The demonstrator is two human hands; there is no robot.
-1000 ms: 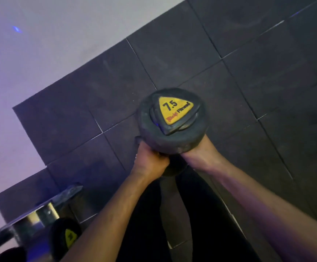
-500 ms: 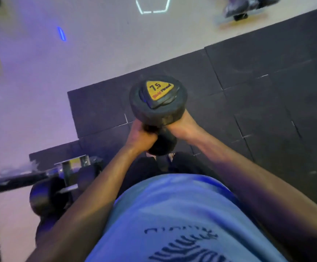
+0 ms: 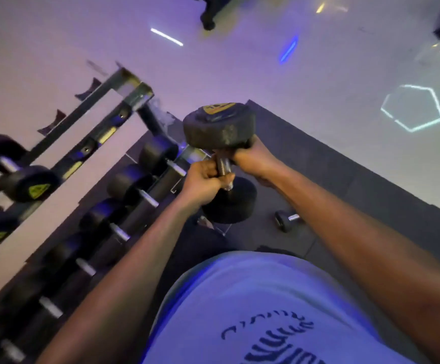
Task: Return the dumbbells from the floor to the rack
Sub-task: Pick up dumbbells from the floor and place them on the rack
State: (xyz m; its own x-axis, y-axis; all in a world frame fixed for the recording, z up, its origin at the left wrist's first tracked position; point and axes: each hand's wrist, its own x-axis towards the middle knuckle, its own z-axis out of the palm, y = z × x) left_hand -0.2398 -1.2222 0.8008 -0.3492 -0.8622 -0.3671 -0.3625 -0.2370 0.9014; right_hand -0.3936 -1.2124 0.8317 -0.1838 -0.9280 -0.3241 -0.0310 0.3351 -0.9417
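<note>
Dumbbell held upright in both hands beside the rack

Dumbbell (image 3: 220, 143) stood nearly on end in the air, its handle a ribbed, shiny metal bar between two round black heads. A yellow badge sat on the upper head, whose rubber looked scuffed and grey along the edge. Left hand (image 3: 204, 181) was curled round the lower part of the handle; right hand (image 3: 253, 158) gripped just under the upper head, so each grip was closed on the bar. Rack (image 3: 124, 109) lay to the left, its tiers carrying other black dumbbells. A small dumbbell (image 3: 286, 219) lay on the dark floor mat (image 3: 345, 179) below
</note>
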